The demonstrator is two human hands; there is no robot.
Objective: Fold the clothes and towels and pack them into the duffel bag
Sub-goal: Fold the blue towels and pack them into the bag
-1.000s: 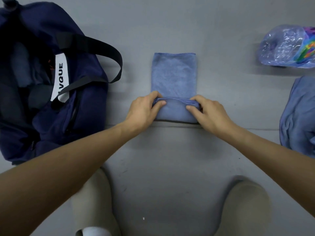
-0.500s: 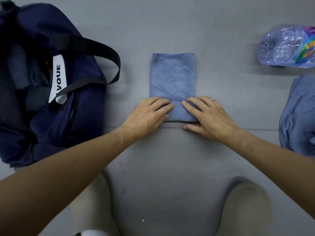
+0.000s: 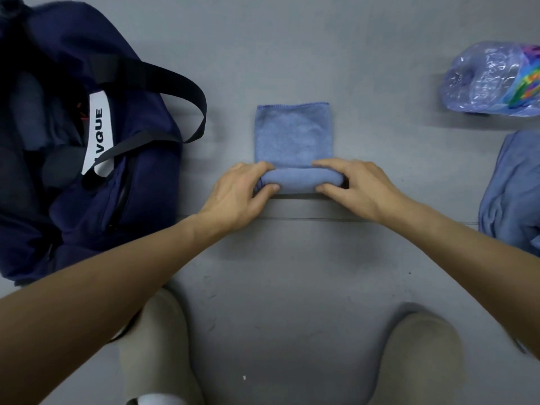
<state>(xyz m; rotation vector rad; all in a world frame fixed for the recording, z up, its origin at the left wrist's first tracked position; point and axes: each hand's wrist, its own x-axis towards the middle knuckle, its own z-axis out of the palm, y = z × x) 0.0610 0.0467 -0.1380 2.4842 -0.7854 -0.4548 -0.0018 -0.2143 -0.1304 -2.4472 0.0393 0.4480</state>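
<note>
Pinching towel (image 3: 293, 135): left grip (image 3: 236, 194), right grip (image 3: 356, 188)

Both forearms (image 3: 111, 276) are bare; light beige trousers (image 3: 159, 346) cover the knees (image 3: 420, 346).

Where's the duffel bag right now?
In the head view, the duffel bag lies open at the far left on the grey floor, left of the blue towel.

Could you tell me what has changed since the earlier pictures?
The left hand and right hand, flat on the towel before, now grip its near end, rolled up away from the person. The duffel bag, bottle and spare cloth stayed put.
</note>
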